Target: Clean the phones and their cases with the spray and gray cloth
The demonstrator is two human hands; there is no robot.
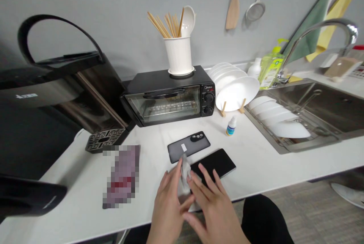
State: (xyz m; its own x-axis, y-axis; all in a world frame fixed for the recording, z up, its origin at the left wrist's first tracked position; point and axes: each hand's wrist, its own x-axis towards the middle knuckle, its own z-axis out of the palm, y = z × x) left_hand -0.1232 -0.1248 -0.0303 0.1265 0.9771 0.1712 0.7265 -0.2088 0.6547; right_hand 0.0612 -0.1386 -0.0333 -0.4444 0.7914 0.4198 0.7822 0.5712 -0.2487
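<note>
A thin grey cloth (185, 172), crumpled and bent upward, is between my two hands above the counter's front edge. My left hand (169, 198) grips its left side, the fingers pointing forward. My right hand (212, 202) has its index finger and thumb at the cloth, while the other fingers spread over a dark smartphone (218, 163). The phone lies flat, screen up, its near left end partly hidden by the fingers. Just behind it is a dark phone case (189, 147) with a camera cutout. Farther right stands a small white bottle (231, 126) with a blue label.
A black toaster oven (167, 103) bears a white utensil holder (179, 55). White plates (237, 92) stand in racks beside the sink (284, 145). At left are a black appliance (110, 139) with a drip tray and a blurred-out purple item (123, 175).
</note>
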